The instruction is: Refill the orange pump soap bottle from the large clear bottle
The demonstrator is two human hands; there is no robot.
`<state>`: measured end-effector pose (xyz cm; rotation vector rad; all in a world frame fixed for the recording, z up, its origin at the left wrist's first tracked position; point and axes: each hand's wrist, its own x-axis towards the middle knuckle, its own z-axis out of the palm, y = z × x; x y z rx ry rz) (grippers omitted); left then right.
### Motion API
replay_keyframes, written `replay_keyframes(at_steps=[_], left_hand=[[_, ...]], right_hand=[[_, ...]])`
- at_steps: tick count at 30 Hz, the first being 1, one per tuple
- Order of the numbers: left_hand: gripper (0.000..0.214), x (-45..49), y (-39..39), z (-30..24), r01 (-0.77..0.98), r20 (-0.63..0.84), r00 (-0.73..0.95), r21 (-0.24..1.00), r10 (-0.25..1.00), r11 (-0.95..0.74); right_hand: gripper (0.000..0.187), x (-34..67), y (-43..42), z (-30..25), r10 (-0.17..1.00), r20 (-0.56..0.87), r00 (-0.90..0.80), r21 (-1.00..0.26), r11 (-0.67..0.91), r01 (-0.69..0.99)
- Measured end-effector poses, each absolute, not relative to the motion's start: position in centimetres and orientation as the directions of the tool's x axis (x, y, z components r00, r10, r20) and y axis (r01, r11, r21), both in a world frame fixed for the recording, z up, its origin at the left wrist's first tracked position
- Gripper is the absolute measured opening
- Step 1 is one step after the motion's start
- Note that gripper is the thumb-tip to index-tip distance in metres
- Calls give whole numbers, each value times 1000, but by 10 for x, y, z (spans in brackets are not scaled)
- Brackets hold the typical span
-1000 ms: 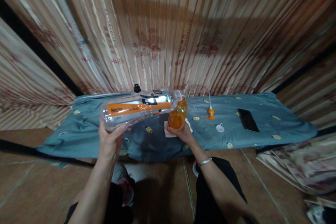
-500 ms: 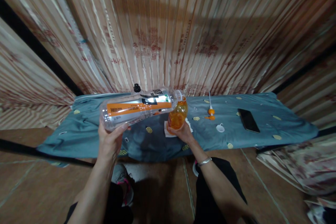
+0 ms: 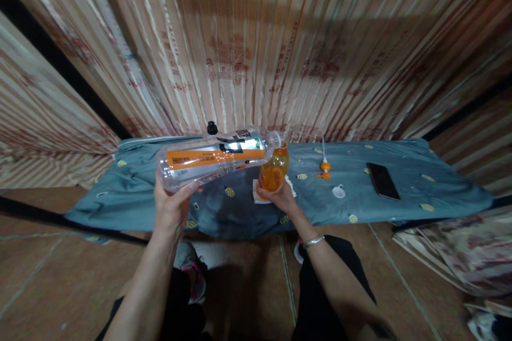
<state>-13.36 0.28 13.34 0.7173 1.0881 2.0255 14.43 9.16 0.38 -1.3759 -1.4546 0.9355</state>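
Note:
My left hand [image 3: 174, 205] is closed around the base of a clear plastic bottle [image 3: 216, 157] with an orange and silver label. That bottle lies tilted almost level, its open neck at the mouth of an orange see-through bottle [image 3: 273, 171]. The orange bottle stands nearly upright, and my right hand [image 3: 283, 196] is wrapped round its lower part. Whether liquid runs between the two mouths I cannot tell. Under the orange bottle, a white tissue [image 3: 256, 197] lies on the cloth.
An orange pump top [image 3: 325, 168] with a white tube lies right of the bottles. Near it are a small white cap [image 3: 338, 191] and a black phone [image 3: 383, 181]. A black cap [image 3: 212, 128] stands at the back. The blue cloth [image 3: 136, 186] covers the surface before a striped curtain [image 3: 272, 37].
The whole scene has shifted slightly in view as the camera moved. Both hands keep their hold, and the two bottles stay mouth to mouth.

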Motion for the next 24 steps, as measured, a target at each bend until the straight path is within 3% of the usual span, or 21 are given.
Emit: replay_keyframes(at_steps=[5, 11, 19, 24], left_hand=[[75, -134, 3, 130, -322, 136, -597, 862, 791, -391], [76, -132, 2, 132, -321, 138, -592, 863, 794, -390], [77, -134, 2, 130, -297, 144, -589, 876, 795, -379], [75, -136, 2, 127, -271, 166, -573, 886, 802, -377]], right_hand=[[75, 142, 88, 16, 994, 104, -30, -947, 108, 303], [70, 142, 89, 12, 993, 114, 13, -945, 104, 311], [70, 145, 91, 8, 999, 12, 30, -948, 2, 319], [70, 143, 93, 3, 998, 38, 50, -948, 20, 316]])
